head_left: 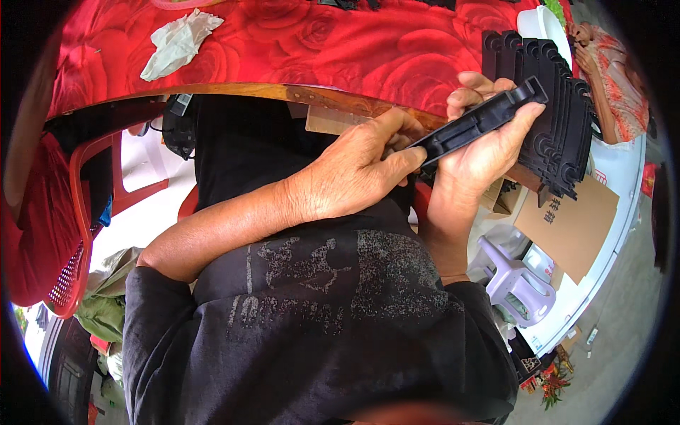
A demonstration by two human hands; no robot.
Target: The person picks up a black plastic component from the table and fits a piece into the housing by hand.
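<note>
The black part (pixel 473 126) slanted—its lower end hidden by the pinching left hand (pixel 365 159), the right hand (pixel 476 157) gripping it, fingers half-concealed behind—by a red rose-patterned tablecloth (pixel 340 46), near stacked black pieces (pixel 563 131) and a partly cut-off person (pixel 618 85).

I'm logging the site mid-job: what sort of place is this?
Probably a home or small informal workshop, though I can't be certain: a rose-patterned red tablecloth covers the wooden-edged table, matching black plastic parts are lined up at its right, and a red plastic chair stands at left.
</note>
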